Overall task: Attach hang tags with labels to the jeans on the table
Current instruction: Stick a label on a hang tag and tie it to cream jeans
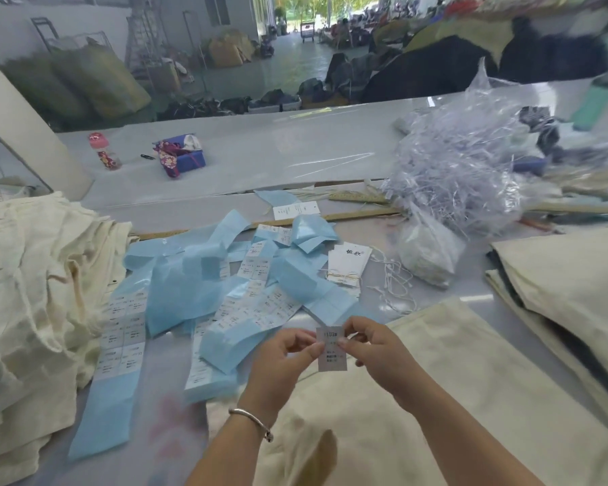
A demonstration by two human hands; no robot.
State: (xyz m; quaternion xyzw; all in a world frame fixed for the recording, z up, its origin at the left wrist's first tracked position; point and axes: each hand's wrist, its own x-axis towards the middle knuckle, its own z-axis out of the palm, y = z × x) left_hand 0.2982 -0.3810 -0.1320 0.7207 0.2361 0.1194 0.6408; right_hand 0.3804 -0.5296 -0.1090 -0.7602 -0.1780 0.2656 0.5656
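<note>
Low in the frame's centre, the left hand [288,349] and right hand [369,345] together pinch one printed label [331,349] above cream jeans [436,398], so tagging looks barely begun: the hang tags [348,264] lie bundled mid-bench [260,159], unattached

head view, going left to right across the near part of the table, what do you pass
cream jeans pile → blue label strips → left hand → label → right hand → folded jeans stack
</note>
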